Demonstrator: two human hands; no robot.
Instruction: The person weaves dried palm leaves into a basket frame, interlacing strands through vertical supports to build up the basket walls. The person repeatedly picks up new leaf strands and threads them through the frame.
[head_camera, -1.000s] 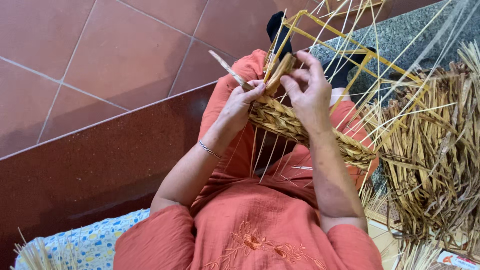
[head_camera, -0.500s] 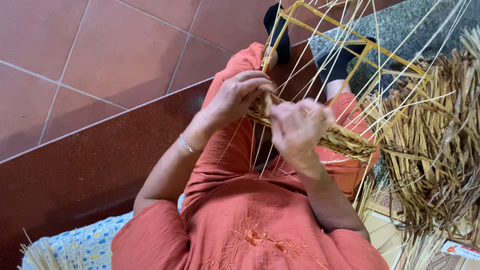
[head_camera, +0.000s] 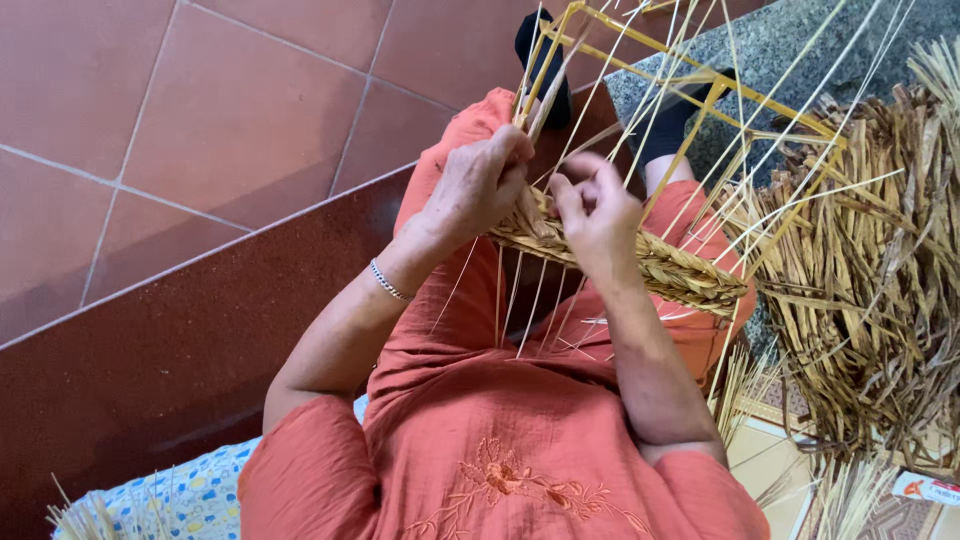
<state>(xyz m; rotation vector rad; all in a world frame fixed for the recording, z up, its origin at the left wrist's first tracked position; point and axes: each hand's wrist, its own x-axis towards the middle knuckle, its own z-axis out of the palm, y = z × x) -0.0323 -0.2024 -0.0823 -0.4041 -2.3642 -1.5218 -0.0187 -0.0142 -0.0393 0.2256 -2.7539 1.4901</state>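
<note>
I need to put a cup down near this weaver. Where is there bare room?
Bare: the tiled floor left of the left hand, and the dark step below it. Crowded: right of the right hand, where the straw pile and yellow frame stand.

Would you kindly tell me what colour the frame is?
The frame is yellow, shown best in the head view.
</note>
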